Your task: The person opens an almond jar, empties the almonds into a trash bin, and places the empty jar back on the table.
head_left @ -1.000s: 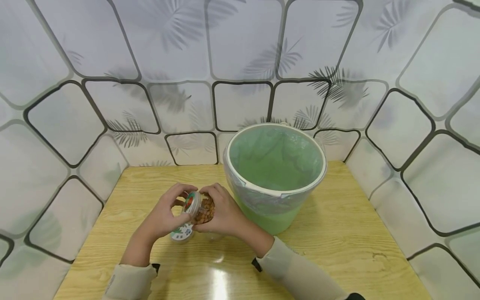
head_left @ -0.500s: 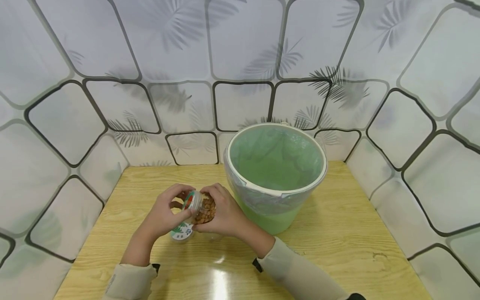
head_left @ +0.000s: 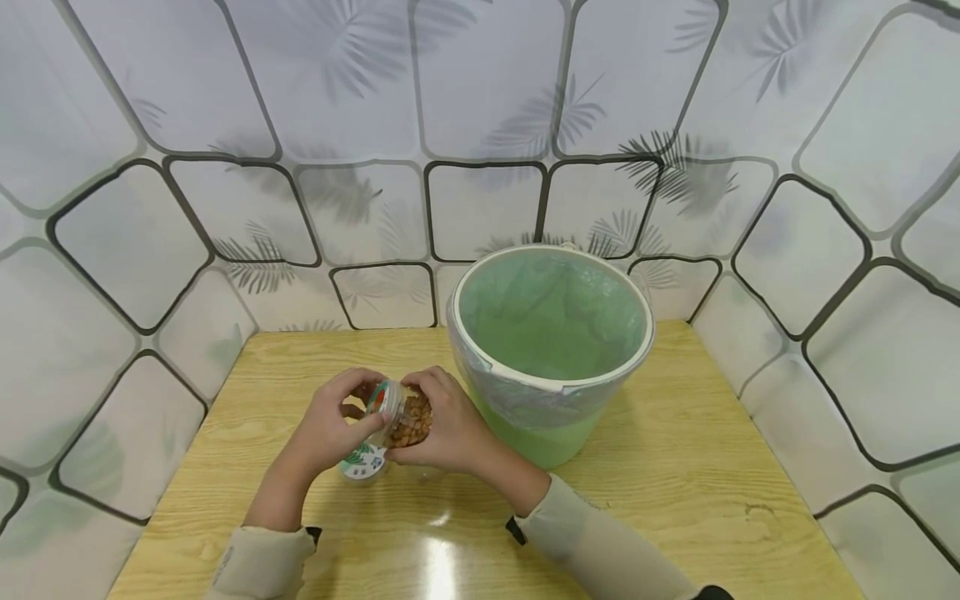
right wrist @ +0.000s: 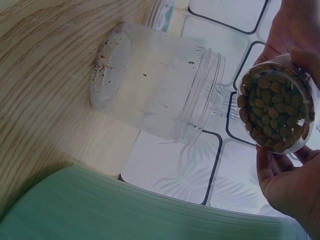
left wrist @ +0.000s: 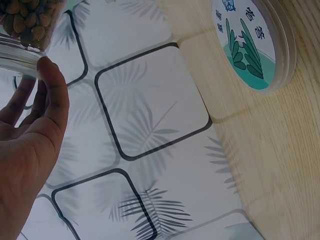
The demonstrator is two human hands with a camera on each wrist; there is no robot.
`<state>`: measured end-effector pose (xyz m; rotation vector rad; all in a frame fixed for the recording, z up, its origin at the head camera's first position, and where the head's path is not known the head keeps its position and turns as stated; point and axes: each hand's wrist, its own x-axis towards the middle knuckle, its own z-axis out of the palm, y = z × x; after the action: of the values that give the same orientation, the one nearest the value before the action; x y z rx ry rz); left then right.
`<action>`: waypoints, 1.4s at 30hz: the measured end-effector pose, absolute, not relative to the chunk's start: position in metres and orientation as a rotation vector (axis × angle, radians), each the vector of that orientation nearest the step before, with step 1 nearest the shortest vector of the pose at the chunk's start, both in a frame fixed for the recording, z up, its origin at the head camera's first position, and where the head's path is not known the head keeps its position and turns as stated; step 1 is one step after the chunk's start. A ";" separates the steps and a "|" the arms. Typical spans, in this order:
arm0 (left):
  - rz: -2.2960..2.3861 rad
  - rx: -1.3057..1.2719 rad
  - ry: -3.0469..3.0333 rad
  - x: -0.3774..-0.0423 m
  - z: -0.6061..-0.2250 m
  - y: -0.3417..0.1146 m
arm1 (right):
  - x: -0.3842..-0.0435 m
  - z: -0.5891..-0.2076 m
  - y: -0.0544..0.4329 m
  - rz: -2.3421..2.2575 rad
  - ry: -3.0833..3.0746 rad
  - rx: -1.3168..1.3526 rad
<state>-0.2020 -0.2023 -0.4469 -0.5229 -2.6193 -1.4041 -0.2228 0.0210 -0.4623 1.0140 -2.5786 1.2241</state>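
A clear jar of almonds [head_left: 414, 421] is held tilted over the table between both hands. My left hand [head_left: 330, 429] grips its lid [head_left: 385, 403], which has a red and green label, with thumb and fingers round the edge. My right hand [head_left: 453, 425] wraps round the jar's body. In the right wrist view, the jar's base faces the camera, full of almonds [right wrist: 272, 107]. Below the hands, a clear uncovered jar [right wrist: 155, 82] stands on the table with a few brown crumbs inside. Another lid [left wrist: 247, 45], white and green with printed leaves, lies beside it.
A green bucket [head_left: 543, 446] with a white rim and a clear plastic liner stands to the right of the hands. The wood-grain table [head_left: 675, 500] meets patterned wall coverings [head_left: 360, 208] at the back and sides.
My left thumb has shifted slightly up along the lid, and the lid has turned a little. The right hand, bucket and lid on the table stay put.
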 end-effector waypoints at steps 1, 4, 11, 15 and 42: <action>-1.402 -0.516 -2.624 -0.202 -0.447 -0.202 | -0.222 -0.462 0.021 1.224 -2.576 1.014; -1.396 -0.505 -2.635 -0.203 -0.447 -0.201 | -0.221 -0.461 0.022 1.231 -2.571 1.011; -1.379 -0.485 -2.640 -0.205 -0.447 -0.199 | -0.221 -0.462 0.023 1.252 -2.557 1.009; -1.377 -0.458 -2.645 -0.206 -0.448 -0.199 | -0.221 -0.463 0.023 1.245 -2.549 1.006; -1.352 -0.375 -2.651 -0.205 -0.449 -0.194 | -0.219 -0.464 0.021 1.205 -2.539 0.987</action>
<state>-0.2047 -0.1939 -0.4485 -0.3747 -2.6514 -1.3524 -0.2186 0.0214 -0.4642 0.9873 -2.5385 1.2051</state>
